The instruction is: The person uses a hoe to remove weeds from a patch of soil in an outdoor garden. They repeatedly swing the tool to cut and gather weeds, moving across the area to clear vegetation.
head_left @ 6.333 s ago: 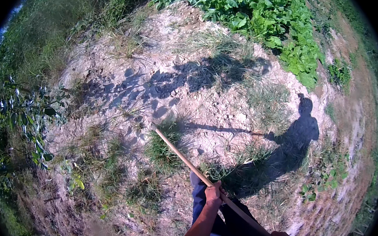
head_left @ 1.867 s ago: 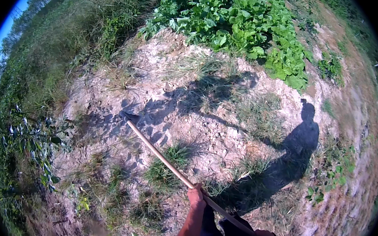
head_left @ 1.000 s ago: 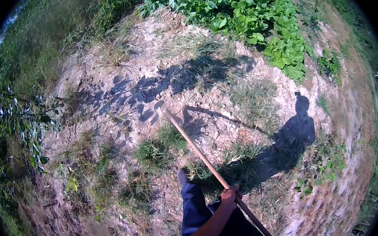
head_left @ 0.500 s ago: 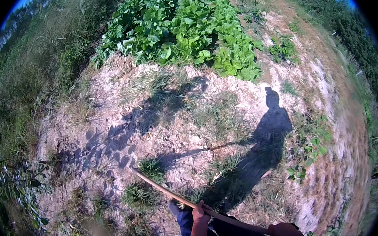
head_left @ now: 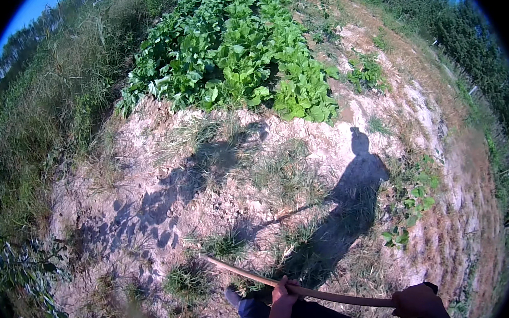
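A long, smooth wooden pole (head_left: 339, 297) slants across the front of my legs. My left hand (head_left: 285, 291) is wrapped round its middle part. My right hand (head_left: 416, 301) grips it close to the end on the right. The pole's far end lies to the left, near a green grass tuft (head_left: 224, 243); whether a tool head sits there I cannot make out. Another grass tuft (head_left: 189, 281) grows beside my foot (head_left: 232, 295), left of the pole.
Beyond pale, dry soil (head_left: 169, 227) stands a bed of leafy green crops (head_left: 233, 58). Tall weeds (head_left: 72, 84) line the left side. Low green plants (head_left: 407, 206) grow at the right, and my shadow (head_left: 359, 180) falls ahead. Trees (head_left: 449, 33) stand far right.
Both hands and the pole have shifted to the right. The pole's far end has moved right and nearer to me. The view has tilted up slightly, with more of the crop bed showing.
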Demonstrator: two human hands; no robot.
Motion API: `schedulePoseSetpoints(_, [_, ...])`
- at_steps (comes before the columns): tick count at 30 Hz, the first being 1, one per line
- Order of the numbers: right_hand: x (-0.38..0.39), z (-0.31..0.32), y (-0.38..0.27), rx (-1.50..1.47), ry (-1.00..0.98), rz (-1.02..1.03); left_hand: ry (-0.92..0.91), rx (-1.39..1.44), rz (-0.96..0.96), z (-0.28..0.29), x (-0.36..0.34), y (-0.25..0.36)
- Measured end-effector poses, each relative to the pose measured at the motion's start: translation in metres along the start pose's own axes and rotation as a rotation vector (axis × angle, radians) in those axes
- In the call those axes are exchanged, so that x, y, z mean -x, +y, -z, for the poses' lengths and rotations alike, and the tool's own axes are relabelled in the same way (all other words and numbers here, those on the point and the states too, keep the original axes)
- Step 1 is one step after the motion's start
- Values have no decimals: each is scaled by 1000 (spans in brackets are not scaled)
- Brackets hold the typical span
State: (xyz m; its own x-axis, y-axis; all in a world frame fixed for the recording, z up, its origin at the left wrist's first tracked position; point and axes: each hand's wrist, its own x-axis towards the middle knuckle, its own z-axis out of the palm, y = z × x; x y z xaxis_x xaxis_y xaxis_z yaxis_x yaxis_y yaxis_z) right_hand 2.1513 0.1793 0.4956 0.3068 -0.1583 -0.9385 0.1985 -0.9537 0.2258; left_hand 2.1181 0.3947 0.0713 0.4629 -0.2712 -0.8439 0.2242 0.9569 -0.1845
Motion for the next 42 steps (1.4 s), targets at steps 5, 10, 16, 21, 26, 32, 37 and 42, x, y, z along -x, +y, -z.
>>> schedulePoseSetpoints(5, [25, 9, 15, 33, 14, -77, 48, -49, 62, -34, 15, -36])
schedulePoseSetpoints(10, [16, 10, 5, 36, 37, -2, 3, -55, -1, -31, 24, -11])
schedulePoseSetpoints(16, [-25, 12, -14, 4, 107, 240, 40, -66, -234, -18, 50, 60])
schedulePoseSetpoints(21, [-81, 10, -50, 57, 200, 417, 59, 32, -357, 2, 89, 132])
schedulePoseSetpoints(26, [-116, -3, -112, 47, 72, 450, 61, 139, -581, 28, 114, 184])
schedulePoseSetpoints(32, [-77, -10, -169, -47, 304, 479, 202, 65, -586, 102, 86, 215])
schedulePoseSetpoints(37, [-81, -31, -148, 17, 334, 386, 65, 55, -496, 125, 35, 148])
schedulePoseSetpoints(42, [-102, -39, -117, 30, 276, 375, 265, 180, -334, 132, 25, 129])
